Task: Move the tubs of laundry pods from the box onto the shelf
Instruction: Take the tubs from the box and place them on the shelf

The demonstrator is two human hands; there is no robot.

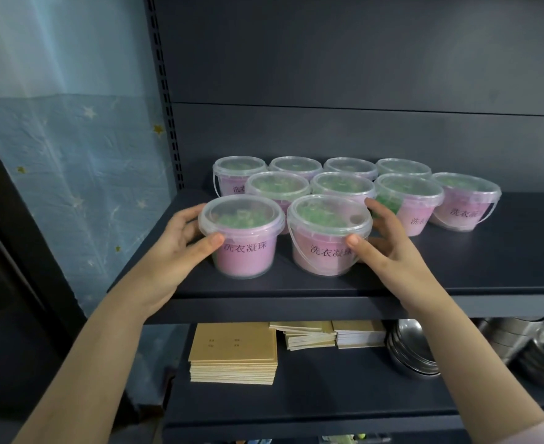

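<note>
Several clear tubs of laundry pods with pink labels and green pods under their lids stand on the dark shelf (456, 270). Two are at the front. My left hand (181, 241) wraps the left side of the front left tub (243, 238), thumb across its label. My right hand (382, 241) holds the right side of the front right tub (326, 235), thumb on its label and fingers behind it. Both tubs rest upright on the shelf board. The other tubs (408, 200) sit in rows behind. The box is out of view.
The right half of the shelf board is bare. On the shelf below lie stacks of tan notebooks (233, 352) and stacked steel bowls (414, 347). A slotted upright post (165, 91) and a blue star-print curtain (72, 155) stand at the left.
</note>
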